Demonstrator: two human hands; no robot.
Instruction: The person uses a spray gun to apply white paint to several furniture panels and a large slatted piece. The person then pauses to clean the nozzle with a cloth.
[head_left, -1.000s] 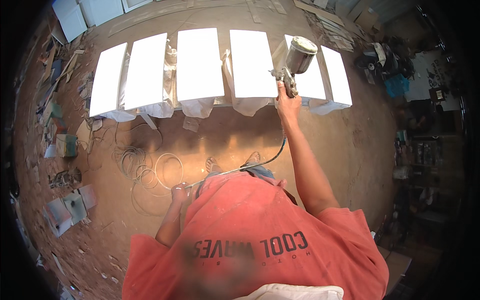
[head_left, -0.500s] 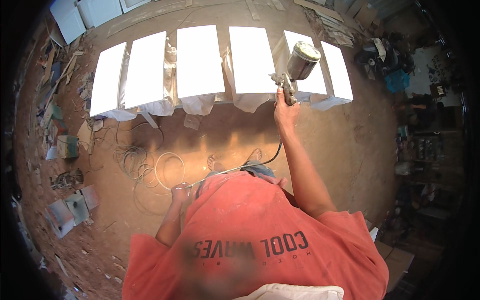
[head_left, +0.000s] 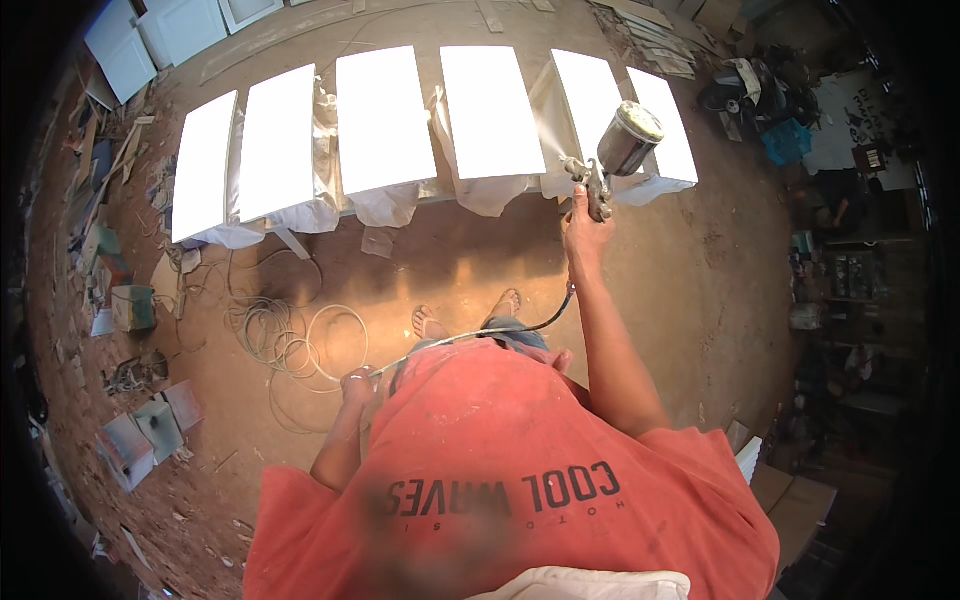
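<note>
My right hand (head_left: pixel 588 238) is wrapped round the handle of a paint spray gun (head_left: pixel 597 188), whose metal cup (head_left: pixel 630 138) sits on top and tilts to the right. A pale mist shows at its nozzle, left of the cup. The gun is over the near part of a row of several bright white panels (head_left: pixel 490 115), at the right side of the row. Down by my waist on the left, my left hand (head_left: pixel 358 384) is closed on the air hose (head_left: pixel 450 338), which runs across my body up to the gun. Plastic sheeting (head_left: pixel 388 207) hangs beneath the panels.
Loops of hose (head_left: pixel 275 330) lie on the dirt floor at left. Boxes and painted boards (head_left: pixel 155 425) stand farther left, with scrap wood around. White doors (head_left: pixel 185 30) lean at the far left. A blue crate (head_left: pixel 787 142) and a motorbike (head_left: pixel 735 95) are at the far right.
The spray gun and my right hand have shifted slightly right and nearer to me. The mist at the nozzle is now plainer. My left hand keeps its hold on the hose.
</note>
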